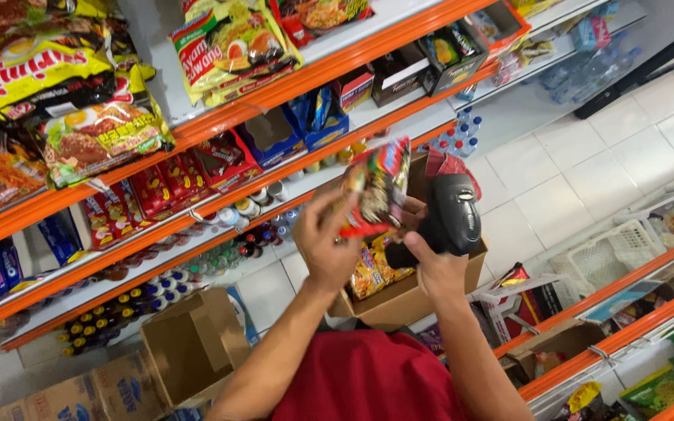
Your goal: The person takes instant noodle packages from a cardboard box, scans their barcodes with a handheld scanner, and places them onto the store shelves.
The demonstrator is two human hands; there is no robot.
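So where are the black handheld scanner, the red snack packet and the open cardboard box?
black handheld scanner (452,212): head view, its head.
red snack packet (374,187): head view, its front.
open cardboard box (399,300): head view, front wall.

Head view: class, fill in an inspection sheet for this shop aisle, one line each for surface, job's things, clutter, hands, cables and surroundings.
Surface: white tiled floor; no table.
Job's things: red snack packet, black scanner, open carton with more packets inside, below the hands.
Clutter: empty carton and white baskets on the floor.
Hands: left hand holds the packet up; right hand grips the scanner, aimed at the packet.
Cables: nothing seen.
Surroundings: orange-edged shelves with noodle packs, boxes and small bottles; a second shelf unit at right.
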